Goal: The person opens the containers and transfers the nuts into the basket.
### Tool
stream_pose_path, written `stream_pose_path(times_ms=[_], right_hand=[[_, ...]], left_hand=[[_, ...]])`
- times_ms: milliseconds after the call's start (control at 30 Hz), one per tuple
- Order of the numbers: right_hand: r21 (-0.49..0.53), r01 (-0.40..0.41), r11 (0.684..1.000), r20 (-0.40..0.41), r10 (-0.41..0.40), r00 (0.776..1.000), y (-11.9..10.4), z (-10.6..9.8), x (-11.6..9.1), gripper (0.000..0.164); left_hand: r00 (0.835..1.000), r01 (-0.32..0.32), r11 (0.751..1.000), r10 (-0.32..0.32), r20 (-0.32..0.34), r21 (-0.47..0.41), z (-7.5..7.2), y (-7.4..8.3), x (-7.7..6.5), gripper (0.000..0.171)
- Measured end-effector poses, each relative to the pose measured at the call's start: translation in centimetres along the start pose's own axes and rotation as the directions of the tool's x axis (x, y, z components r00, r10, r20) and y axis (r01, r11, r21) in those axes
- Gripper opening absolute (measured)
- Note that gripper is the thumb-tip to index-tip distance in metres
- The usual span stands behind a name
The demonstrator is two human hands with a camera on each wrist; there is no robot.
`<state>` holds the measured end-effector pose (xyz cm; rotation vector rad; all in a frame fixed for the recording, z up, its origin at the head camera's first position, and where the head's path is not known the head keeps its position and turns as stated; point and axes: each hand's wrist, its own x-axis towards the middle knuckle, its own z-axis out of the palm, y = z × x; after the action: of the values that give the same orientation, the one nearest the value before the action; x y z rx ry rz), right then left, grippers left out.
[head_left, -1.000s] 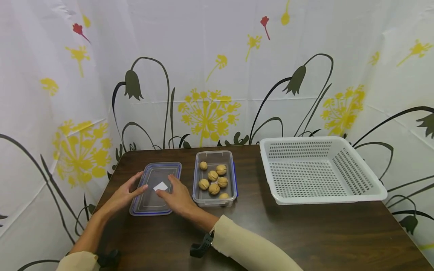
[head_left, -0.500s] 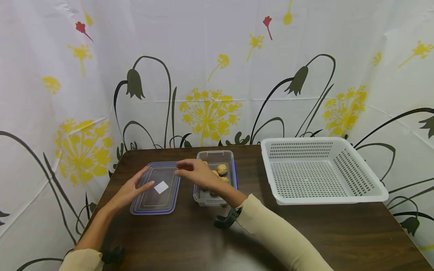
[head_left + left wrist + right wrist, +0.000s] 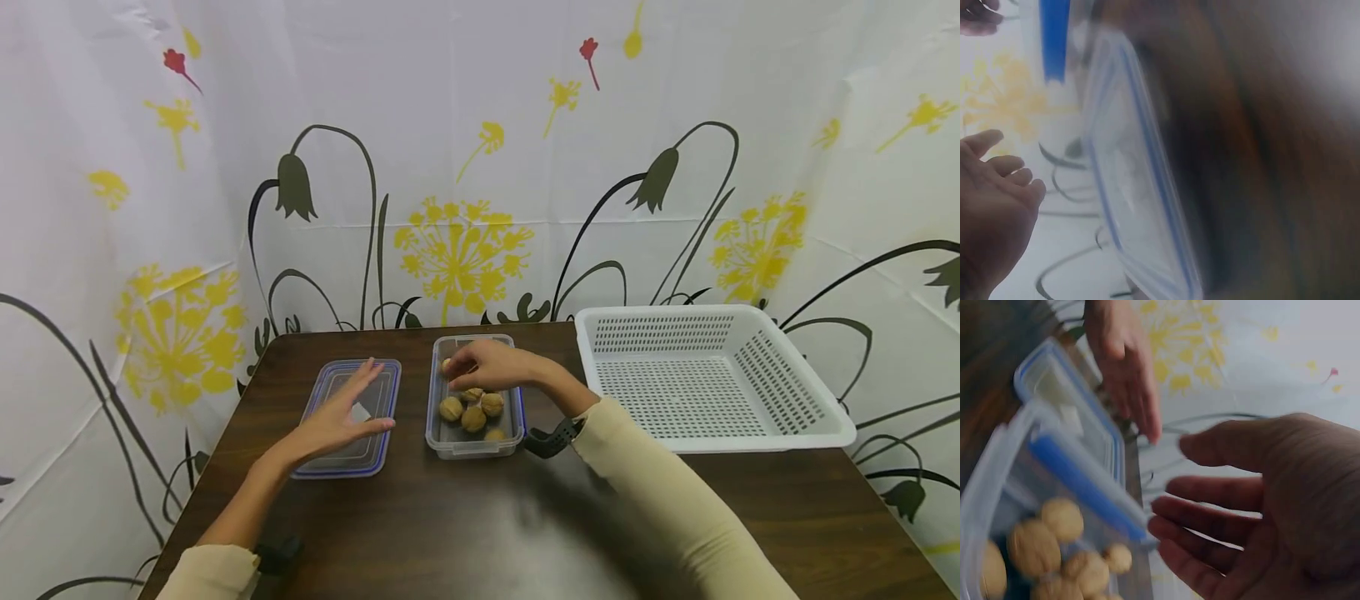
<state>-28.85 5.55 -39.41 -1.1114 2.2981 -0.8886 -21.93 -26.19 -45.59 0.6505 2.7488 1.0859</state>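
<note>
My left hand (image 3: 326,432) is spread over the flat clear lid (image 3: 381,402) with a blue seal and a small white label on it. The hand's fingers look straight, and no object is in it. To the right of the lid stands a clear plastic food container (image 3: 472,447) with several walnuts (image 3: 473,417) inside. Over its far part hovers my right hand (image 3: 501,367), hiding some of the nuts. In the right wrist view those fingers (image 3: 1210,515) are loosely bent, and nothing shows between them and the thumb.
A large white perforated basket (image 3: 667,400) stands on the right side of the dark wooden table (image 3: 450,525). Behind the table hangs a white curtain (image 3: 480,108) with printed flowers. A blue clip (image 3: 1079,475) lines the container's side.
My right hand has moved from above the lid to the right, over the walnut container. My left hand has shifted right, farther over the lid. Lid, container and basket stay in place.
</note>
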Motion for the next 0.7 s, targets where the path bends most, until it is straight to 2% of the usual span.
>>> stream_pose_path(times_ms=[233, 400, 700], right_hand=[[-0.151, 0.041, 0.988, 0.171, -0.015, 0.985, 1.8, -1.6, -1.0, 0.030], [-0.209, 0.100, 0.973, 0.263, -0.042, 0.964, 2.9, -1.5, -1.2, 0.026], [-0.258, 0.034, 0.966, 0.353, 0.061, 0.934, 3.3, -0.2, -1.1, 0.037]], left_hand=[[0.995, -0.090, 0.996, 0.090, 0.039, 0.011, 1.9, 1.6, 1.8, 0.108], [0.987, -0.146, 0.989, 0.144, 0.075, 0.012, 3.2, 2.1, 2.9, 0.112], [0.979, -0.158, 0.987, 0.151, 0.139, 0.040, 4.5, 2.9, 4.4, 0.120]])
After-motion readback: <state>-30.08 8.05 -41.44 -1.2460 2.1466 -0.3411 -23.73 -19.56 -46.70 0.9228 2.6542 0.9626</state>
